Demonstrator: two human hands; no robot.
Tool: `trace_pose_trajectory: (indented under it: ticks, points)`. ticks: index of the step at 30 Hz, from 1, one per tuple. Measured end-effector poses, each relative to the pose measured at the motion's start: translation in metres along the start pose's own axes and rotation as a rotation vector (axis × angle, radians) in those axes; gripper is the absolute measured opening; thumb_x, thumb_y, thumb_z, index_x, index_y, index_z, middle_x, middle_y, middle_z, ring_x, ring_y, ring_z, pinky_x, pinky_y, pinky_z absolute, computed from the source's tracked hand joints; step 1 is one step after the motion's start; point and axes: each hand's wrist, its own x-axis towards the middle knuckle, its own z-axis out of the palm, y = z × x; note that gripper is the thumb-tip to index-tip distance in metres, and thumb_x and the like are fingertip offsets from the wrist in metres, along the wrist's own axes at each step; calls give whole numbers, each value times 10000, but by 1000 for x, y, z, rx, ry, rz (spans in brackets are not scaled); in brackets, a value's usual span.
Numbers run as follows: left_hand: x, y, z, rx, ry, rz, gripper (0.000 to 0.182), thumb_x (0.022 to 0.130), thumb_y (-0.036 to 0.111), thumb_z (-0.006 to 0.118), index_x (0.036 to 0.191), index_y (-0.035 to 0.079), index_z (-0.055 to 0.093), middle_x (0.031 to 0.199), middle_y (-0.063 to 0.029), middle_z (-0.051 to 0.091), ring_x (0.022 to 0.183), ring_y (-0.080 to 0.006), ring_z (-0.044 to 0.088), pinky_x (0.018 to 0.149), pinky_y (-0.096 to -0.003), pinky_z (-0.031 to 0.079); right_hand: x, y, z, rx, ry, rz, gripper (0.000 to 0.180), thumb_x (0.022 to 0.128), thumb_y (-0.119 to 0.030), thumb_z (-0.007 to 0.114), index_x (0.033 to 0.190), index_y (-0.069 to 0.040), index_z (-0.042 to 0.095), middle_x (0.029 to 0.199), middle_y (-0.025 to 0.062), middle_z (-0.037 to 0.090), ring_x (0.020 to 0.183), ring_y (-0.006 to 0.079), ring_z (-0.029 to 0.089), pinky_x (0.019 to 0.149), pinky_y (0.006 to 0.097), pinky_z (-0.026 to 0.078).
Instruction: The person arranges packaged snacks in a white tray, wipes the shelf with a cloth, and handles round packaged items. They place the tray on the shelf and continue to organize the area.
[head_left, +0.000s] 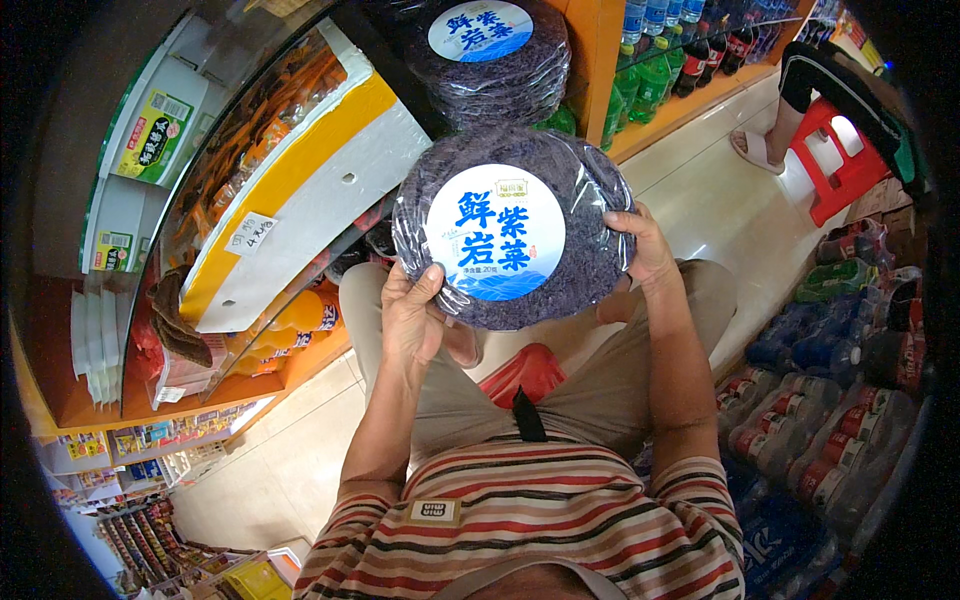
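Between both hands I hold up a round, plastic-wrapped cake of dried seaweed (585, 270) with a white and blue label bearing writing. My left hand (414, 311) grips its lower left edge, thumb on top. At the right edge my right hand (646, 244) pinches the wrap, thumb on top as well; the fingers beneath are mostly hidden. Just beyond the held pack, a stack of similar seaweed packs (495, 90) sits against an orange shelf. A white foam box (330, 172) with a yellow band and a handwritten tag stands left of the stack, holding orange packets.
Orange soda bottles (296, 322) lie on a shelf below the foam box. Green bottles (649, 86) fill the far shelf. Shrink-wrapped drink packs (825, 427) crowd the right side. Beyond them, a person's leg (787, 120) shows beside a red plastic stool (844, 165).
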Motion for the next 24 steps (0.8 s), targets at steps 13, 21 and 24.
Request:
trace_pose_trajectory:
  ticks: [13, 21, 24]
  points:
    - [-5, -2, 1, -50, -51, 66, 361, 801, 22, 604, 1148, 30, 505, 1070, -78, 598, 949, -159, 570, 837, -292, 460, 0, 0, 2, 34, 0, -14, 328, 711, -52, 580, 1014, 70, 559, 906, 114, 631, 763, 191, 620, 723, 301, 502]
    - [-6, -2, 3, -51, -66, 89, 348, 817, 26, 584, 1154, 34, 495, 1058, -69, 599, 918, -150, 587, 772, -287, 506, -3, -2, 5, 33, -2, -4, 333, 708, -34, 578, 1021, 78, 552, 909, 130, 630, 771, 205, 624, 726, 307, 508]
    - [-6, -2, 3, -35, -78, 75, 350, 813, 42, 591, 1149, 43, 492, 1074, -72, 592, 952, -165, 573, 809, -307, 483, -2, -2, 4, 30, 2, 2, 338, 706, -29, 579, 1025, 79, 549, 912, 131, 629, 775, 205, 624, 729, 307, 510]
